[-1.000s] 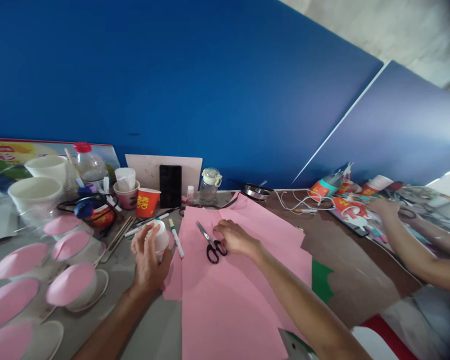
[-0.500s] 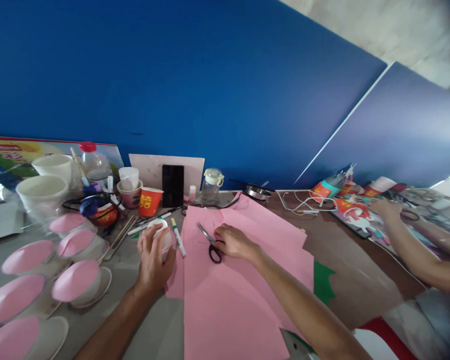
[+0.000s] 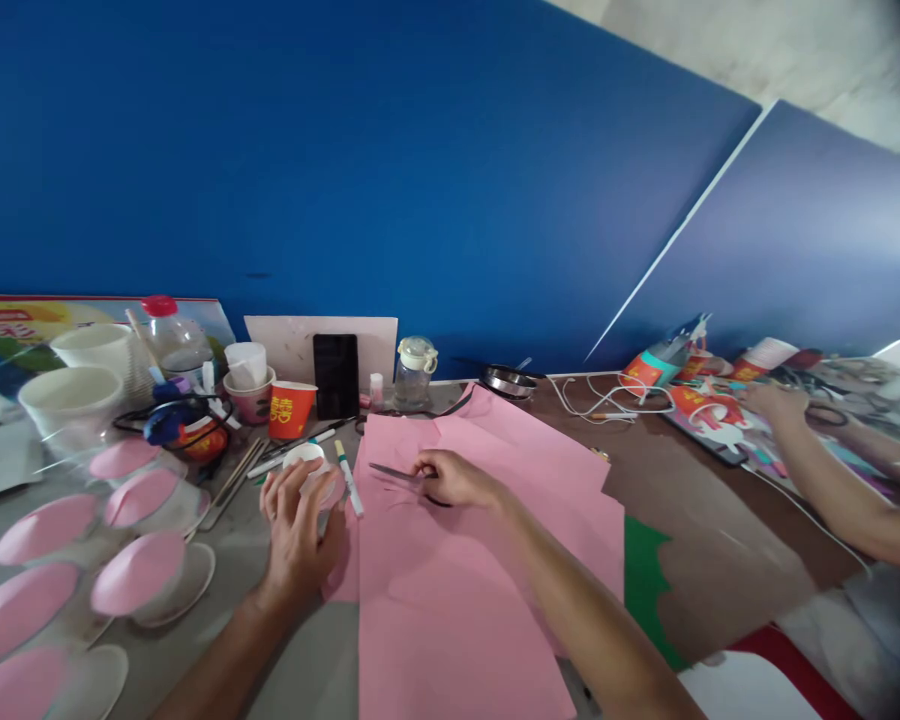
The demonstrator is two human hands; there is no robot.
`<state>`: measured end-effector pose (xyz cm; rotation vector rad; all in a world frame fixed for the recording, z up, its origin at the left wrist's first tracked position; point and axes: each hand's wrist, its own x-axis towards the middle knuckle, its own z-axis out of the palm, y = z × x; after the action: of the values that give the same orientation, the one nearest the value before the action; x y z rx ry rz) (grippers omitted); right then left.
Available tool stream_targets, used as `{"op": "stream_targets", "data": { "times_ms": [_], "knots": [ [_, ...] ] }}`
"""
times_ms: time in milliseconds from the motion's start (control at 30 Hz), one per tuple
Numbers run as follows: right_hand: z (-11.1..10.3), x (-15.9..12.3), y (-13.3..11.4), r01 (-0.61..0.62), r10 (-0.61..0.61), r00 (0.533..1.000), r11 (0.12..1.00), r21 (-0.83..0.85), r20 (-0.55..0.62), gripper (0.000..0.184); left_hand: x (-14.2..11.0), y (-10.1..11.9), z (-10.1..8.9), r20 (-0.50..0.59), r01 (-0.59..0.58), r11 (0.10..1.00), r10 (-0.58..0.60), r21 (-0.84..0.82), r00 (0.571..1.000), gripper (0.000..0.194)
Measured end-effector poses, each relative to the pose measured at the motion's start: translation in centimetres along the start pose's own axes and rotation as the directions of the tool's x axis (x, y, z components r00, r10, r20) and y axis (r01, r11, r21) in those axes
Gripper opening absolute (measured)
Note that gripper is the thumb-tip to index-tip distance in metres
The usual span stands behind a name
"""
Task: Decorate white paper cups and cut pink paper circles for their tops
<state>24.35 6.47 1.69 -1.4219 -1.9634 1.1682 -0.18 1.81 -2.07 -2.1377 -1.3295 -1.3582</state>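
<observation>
My left hand [image 3: 300, 525] curls round a small white-rimmed paper cup [image 3: 304, 454], fingers over its near side and thumb to the right; the palm side is hidden. Scissors with black handles [image 3: 394, 471] are in my right hand [image 3: 450, 480], whose fingers are closed round the handles. Their blades point left, just over a stack of pink paper sheets [image 3: 457, 600]. Between the cup and the stack's left edge lies a white marker [image 3: 350, 480].
Cups with pink paper cones [image 3: 139, 572] stand at left, near stacked white cups [image 3: 71, 395]. A red cup [image 3: 292, 410], a phone [image 3: 335, 376] and a glass jar [image 3: 414, 372] line the back. At right, another person's hand [image 3: 780, 400] works beside white cables [image 3: 600, 400].
The scissors have come up off the pink paper in my right hand, and their blades have swung to point left. My left hand stays at the cup. The view has shifted slightly.
</observation>
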Motion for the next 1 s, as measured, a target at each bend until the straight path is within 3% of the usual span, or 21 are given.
{"op": "stream_targets", "data": {
  "times_ms": [133, 233, 333, 433, 533, 633, 733, 867, 1000],
  "knots": [
    [-1.8, 0.5, 1.2, 0.087, -0.052, 0.993, 0.927, 0.366, -0.104, 0.017, 0.0, 0.7, -0.2, 0.064, -0.062, 0.998, 0.063, -0.018, 0.996, 0.036],
    [-2.8, 1.0, 3.3, 0.138, -0.006, 0.976, 0.788, 0.600, -0.216, 0.021, 0.0, 1.2, 0.0, 0.188, -0.133, 0.990, 0.141, -0.054, 0.972, 0.028],
    [-3.1, 1.5, 5.4, 0.164, 0.039, 0.970, 0.630, 0.760, -0.241, 0.024, 0.2, 1.8, 0.5, 0.325, -0.173, 0.975, 0.209, -0.137, 0.922, 0.022],
    [-2.9, 1.8, 6.5, 0.189, 0.048, 0.969, 0.484, 0.854, -0.242, 0.024, 1.1, 2.8, 1.6, 0.515, -0.159, 0.969, 0.235, -0.188, 0.824, 0.026],
    [-2.7, 1.9, 6.8, 0.206, 0.036, 0.971, 0.372, 0.905, -0.235, 0.022, 2.5, 4.1, 3.3, 0.709, -0.153, 0.978, 0.206, -0.139, 0.675, 0.047],
    [-2.9, 1.9, 6.8, 0.210, 0.030, 0.973, 0.297, 0.931, -0.229, 0.021, 3.8, 4.9, 5.0, 0.787, -0.173, 0.976, 0.208, -0.130, 0.581, 0.060],
    [-3.0, 2.0, 6.9, 0.202, 0.035, 0.975, 0.253, 0.946, -0.218, 0.020, 4.8, 5.2, 6.1, 0.851, -0.142, 0.987, 0.135, -0.072, 0.508, 0.056],
    [-3.0, 2.1, 7.1, 0.180, 0.039, 0.980, 0.233, 0.956, -0.194, 0.019, 5.6, 4.9, 6.7, 0.842, -0.116, 0.990, 0.134, -0.085, 0.523, 0.033],
    [-2.8, 2.2, 7.1, 0.176, 0.052, 0.980, 0.231, 0.957, -0.192, 0.020, 6.5, 5.0, 6.7, 0.818, -0.062, 0.995, 0.098, -0.076, 0.567, 0.031]
  ]
}}
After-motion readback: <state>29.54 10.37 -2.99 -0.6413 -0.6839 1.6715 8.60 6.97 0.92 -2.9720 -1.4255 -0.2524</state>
